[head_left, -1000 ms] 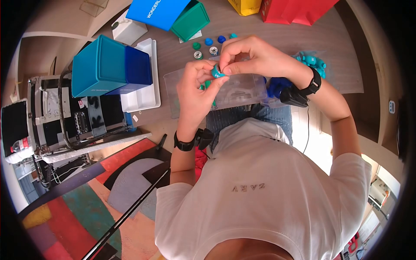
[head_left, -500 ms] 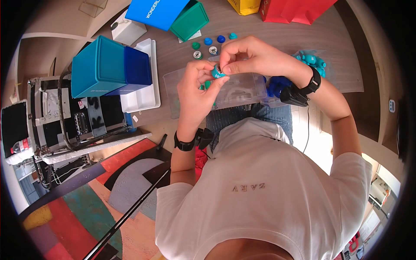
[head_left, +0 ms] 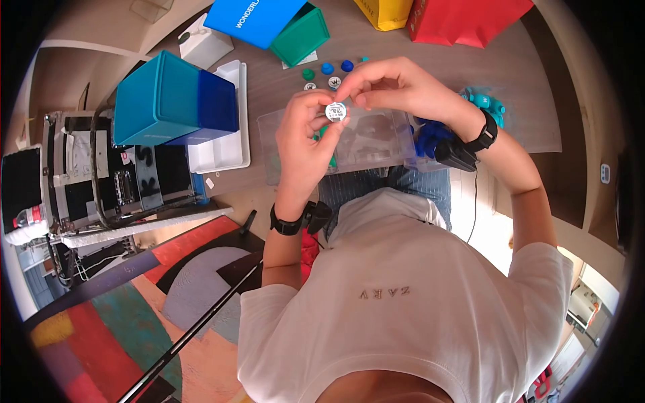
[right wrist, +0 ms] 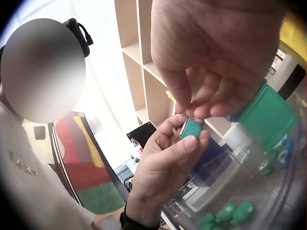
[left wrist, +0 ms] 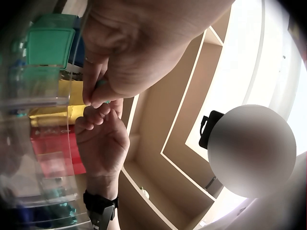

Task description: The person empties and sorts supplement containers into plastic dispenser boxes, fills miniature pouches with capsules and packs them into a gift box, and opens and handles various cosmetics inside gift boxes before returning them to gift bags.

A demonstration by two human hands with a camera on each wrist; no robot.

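Note:
My left hand (head_left: 301, 142) grips a small teal bottle (head_left: 335, 113) between thumb and fingers, its white printed end facing up toward the head camera. My right hand (head_left: 395, 86) is right beside it, fingers curled and fingertips at the bottle's far rim. In the right wrist view the right thumb and index finger come together just above the teal bottle (right wrist: 192, 128); I cannot tell whether they pinch part of it. Both hands are over a clear plastic box (head_left: 373, 144). Green bottles (right wrist: 242, 212) lie in it, partly hidden by my left hand in the head view.
Beyond the hands, coloured caps (head_left: 327, 68) and white W-marked discs (head_left: 334, 82) form rows. Teal bottles (head_left: 485, 102) lie at right, dark blue ones (head_left: 430, 138) nearer. Teal and blue boxes (head_left: 158, 101) stand on a white tray (head_left: 218, 158); yellow and red bags (head_left: 457, 23) stand behind.
The bottle has been turned in my left hand: its W-marked side faced the camera before, now its white printed end does. The right thumb has come away slightly from it.

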